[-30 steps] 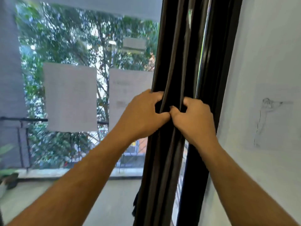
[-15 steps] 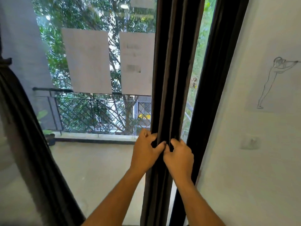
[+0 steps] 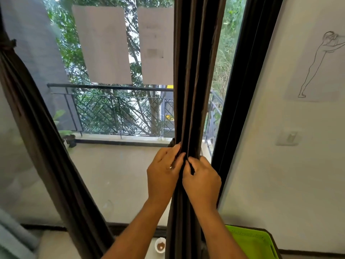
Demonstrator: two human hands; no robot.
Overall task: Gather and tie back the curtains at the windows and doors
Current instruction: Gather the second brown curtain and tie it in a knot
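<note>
A: Where is the curtain?

B: The dark curtain (image 3: 190,81) hangs bunched into a narrow column right of centre, just left of the black door frame (image 3: 242,90). A strip of glass shows between them.

A: And the hands?

B: Both are on it, low on the bunch. The left hand (image 3: 162,174) comes in from the left and its fingers (image 3: 176,152) curl over the folds. The right hand (image 3: 202,181) comes from the right with its fingers (image 3: 192,163) hooked into the cloth. The two hands touch at the knuckles, each clamped on the curtain from its own side.

A: Is there a tie on it?

B: I cannot tell; a small dark bit sticks out just left of the left hand's fingertips, too small to name.

A: Is there another curtain?

B: Yes, a second curtain (image 3: 46,146) on the left, cinched by a tie (image 3: 8,44) high near the left edge, its cloth slanting down toward the near middle.

A: What is beyond the glass?

B: A balcony floor, a railing (image 3: 112,109), trees, a potted plant (image 3: 68,136) at the far left. Two paper sheets (image 3: 104,45) are stuck on the glass.

A: And on the right?

B: A white wall (image 3: 280,165) with a line drawing (image 3: 317,64) of a figure, a switch (image 3: 289,138) below it, and a green basket (image 3: 253,242) at the near bottom. A small bowl (image 3: 160,246) sits on the floor left of the curtain's foot.
</note>
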